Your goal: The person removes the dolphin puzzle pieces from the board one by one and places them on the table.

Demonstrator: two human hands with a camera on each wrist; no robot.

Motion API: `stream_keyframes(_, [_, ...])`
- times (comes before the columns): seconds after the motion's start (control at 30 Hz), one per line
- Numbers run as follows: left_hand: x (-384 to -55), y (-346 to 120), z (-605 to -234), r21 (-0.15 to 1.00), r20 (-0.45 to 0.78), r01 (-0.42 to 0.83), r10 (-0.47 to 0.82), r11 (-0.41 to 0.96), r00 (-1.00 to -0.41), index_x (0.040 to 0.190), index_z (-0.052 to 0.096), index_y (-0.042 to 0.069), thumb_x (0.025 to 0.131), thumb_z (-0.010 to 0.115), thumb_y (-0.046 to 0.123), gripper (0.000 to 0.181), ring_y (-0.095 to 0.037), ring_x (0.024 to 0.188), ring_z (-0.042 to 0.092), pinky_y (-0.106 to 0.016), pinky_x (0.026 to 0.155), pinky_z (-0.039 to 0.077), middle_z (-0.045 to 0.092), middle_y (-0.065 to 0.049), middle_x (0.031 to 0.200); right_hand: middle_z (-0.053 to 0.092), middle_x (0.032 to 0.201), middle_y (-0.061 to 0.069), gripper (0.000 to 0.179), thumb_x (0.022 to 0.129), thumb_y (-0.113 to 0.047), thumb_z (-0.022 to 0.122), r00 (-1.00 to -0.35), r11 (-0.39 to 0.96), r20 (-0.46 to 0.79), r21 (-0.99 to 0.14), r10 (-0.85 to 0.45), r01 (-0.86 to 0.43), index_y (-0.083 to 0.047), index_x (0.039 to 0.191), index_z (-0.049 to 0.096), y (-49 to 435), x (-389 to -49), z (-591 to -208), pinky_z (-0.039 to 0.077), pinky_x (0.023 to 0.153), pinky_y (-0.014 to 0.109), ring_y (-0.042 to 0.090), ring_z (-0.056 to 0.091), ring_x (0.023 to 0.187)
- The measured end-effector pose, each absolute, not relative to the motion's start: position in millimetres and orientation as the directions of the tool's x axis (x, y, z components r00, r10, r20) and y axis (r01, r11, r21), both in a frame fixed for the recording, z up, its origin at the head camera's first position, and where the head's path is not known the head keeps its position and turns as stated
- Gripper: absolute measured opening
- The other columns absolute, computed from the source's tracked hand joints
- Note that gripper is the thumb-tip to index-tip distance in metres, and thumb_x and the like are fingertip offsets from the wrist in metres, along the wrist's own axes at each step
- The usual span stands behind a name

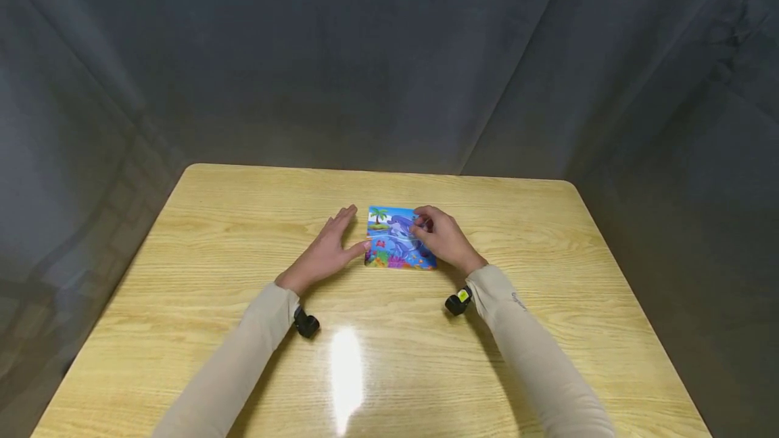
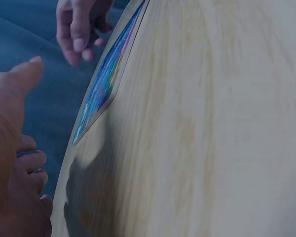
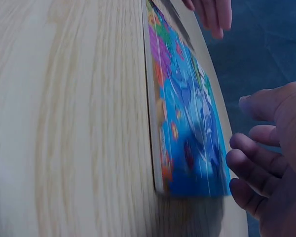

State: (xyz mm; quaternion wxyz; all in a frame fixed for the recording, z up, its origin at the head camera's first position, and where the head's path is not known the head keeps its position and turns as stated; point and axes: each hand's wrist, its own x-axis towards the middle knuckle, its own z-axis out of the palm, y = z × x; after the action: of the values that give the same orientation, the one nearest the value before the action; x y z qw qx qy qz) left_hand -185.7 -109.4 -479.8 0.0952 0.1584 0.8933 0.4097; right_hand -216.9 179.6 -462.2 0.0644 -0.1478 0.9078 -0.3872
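Observation:
A flat, bright picture board (image 1: 389, 238) with dolphins, a palm tree and coral lies on the table, thin pale lines crossing its face in the right wrist view. To its left is my left hand (image 1: 325, 249), fingers straight and thumb spread out by the board's left edge. My right hand (image 1: 449, 240) hovers over the board's right part, its fingers loosely bent. Seen from the right wrist, those fingers (image 3: 256, 163) are above the board's surface with nothing between them and the thumb. The left wrist view shows the board (image 2: 106, 79) nearly edge-on.
The light wooden table (image 1: 243, 215) has rounded far corners and a bright glare patch near the front. Dark grey cloth (image 1: 365, 73) hangs behind it and along both sides. A small black camera (image 1: 306, 323) is strapped at the left wrist, another (image 1: 458, 301) at the right.

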Motion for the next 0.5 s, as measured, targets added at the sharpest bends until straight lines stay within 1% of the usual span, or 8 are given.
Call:
stream_keyframes(0.17, [-185.9,-103.0,-485.7,0.746,-0.031,0.227,0.374,0.625,-0.927,0.172,0.019,0.008,0.105,0.065,0.049,0.091,-0.029,0.170,0.008,-0.051,0.139,0.004,0.018,-0.010,0.181,0.065,0.125,0.016,0.044,0.105,-0.018,0.068,-0.947,0.667,-0.008,-0.712,-0.322,-0.221,0.002,0.144,0.060,165.6,-220.8,-464.6,0.052,0.088,0.037,0.025,0.060,0.100])
stream_keyframes(0.3, [-187.2,-97.5,-485.9,0.727,-0.015,0.251,0.381,0.638,-0.924,0.170,0.022,0.003,0.106,0.066,0.045,0.089,-0.033,0.170,0.012,-0.053,0.139,0.004,0.023,-0.016,0.179,0.065,0.124,0.016,0.043,0.105,-0.019,0.068,-0.943,0.674,-0.016,-0.704,-0.333,-0.226,0.001,0.142,0.062,156.9,-224.7,-467.4,0.051,0.085,0.036,0.024,0.059,0.097])
stream_keyframes(0.43, [-189.0,-91.7,-485.0,0.713,-0.010,0.269,0.393,0.648,-0.919,0.170,0.023,0.001,0.106,0.065,0.044,0.087,-0.035,0.169,0.013,-0.055,0.138,0.004,0.025,-0.018,0.177,0.065,0.122,0.015,0.041,0.105,-0.020,0.069,-0.935,0.677,-0.025,-0.697,-0.354,-0.238,0.000,0.141,0.063,149.6,-229.5,-469.9,0.051,0.084,0.036,0.023,0.058,0.097])
stream_keyframes(0.5, [-189.8,-89.1,-485.2,0.709,-0.014,0.272,0.399,0.651,-0.917,0.169,0.024,0.001,0.107,0.065,0.043,0.086,-0.035,0.169,0.013,-0.056,0.138,0.005,0.026,-0.018,0.177,0.065,0.121,0.015,0.041,0.105,-0.019,0.069,-0.931,0.678,-0.028,-0.693,-0.364,-0.244,0.000,0.140,0.064,146.1,-231.9,-469.7,0.051,0.086,0.036,0.023,0.058,0.098])
